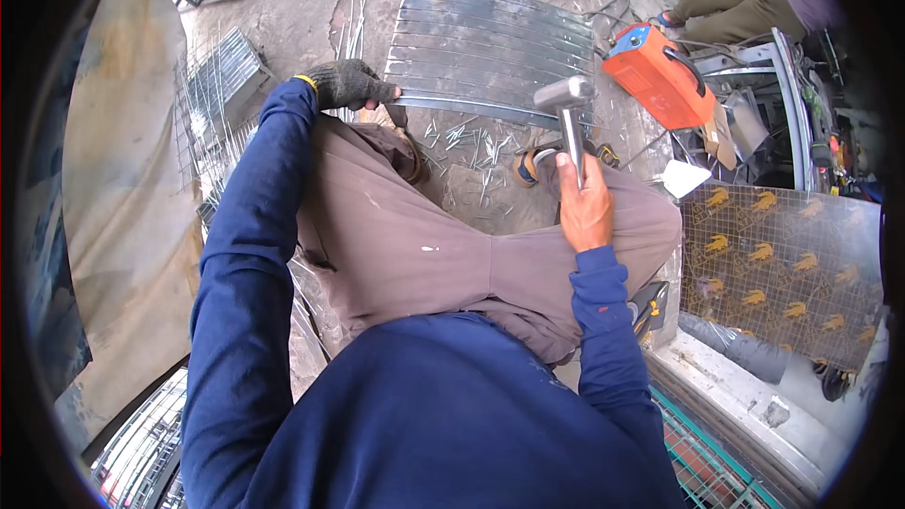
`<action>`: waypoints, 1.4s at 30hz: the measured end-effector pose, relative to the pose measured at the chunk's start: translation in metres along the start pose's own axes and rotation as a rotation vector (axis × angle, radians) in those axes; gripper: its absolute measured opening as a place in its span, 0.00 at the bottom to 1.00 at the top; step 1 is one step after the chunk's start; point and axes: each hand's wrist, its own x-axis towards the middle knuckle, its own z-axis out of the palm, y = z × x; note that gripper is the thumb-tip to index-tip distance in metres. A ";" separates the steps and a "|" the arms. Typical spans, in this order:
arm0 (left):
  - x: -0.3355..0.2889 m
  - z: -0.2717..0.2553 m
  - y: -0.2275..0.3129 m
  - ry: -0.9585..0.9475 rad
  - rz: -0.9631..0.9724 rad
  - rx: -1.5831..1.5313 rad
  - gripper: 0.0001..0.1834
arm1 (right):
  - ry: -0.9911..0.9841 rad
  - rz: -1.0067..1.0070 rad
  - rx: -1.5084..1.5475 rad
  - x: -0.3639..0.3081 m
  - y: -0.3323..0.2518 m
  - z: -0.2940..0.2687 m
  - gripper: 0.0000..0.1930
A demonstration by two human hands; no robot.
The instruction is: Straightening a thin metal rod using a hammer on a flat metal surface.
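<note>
My left hand (356, 85), in a dark grey knit glove with bare fingertips, pinches the left end of a narrow metal strip (471, 108). This strip lies along the near edge of a slatted metal panel (490, 42) on the ground in front of me. My bare right hand (587, 203) is wrapped round the shiny handle of a hammer (564, 93). The hammer is held upright above my right knee, its metal head near the panel's right near corner in the picture. Whether the head touches the strip cannot be told; it seems raised above it.
Short cut metal rods (481, 146) litter the ground between my feet. An orange welding machine (655, 80) stands right of the panel. Another person (745, 5) sits at the upper right. Metal box sections (226, 75) lie at left, and a gold-patterned sheet (778, 264) at right.
</note>
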 end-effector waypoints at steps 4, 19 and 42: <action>0.007 -0.002 -0.012 -0.020 -0.016 -0.070 0.33 | 0.058 0.012 -0.021 0.002 0.016 -0.001 0.25; 0.001 -0.003 -0.016 -0.072 0.058 -0.324 0.18 | 0.007 0.079 -0.033 0.016 0.038 0.001 0.22; 0.011 -0.001 -0.033 -0.127 0.281 -0.448 0.09 | -0.062 0.040 0.323 0.002 0.032 0.001 0.23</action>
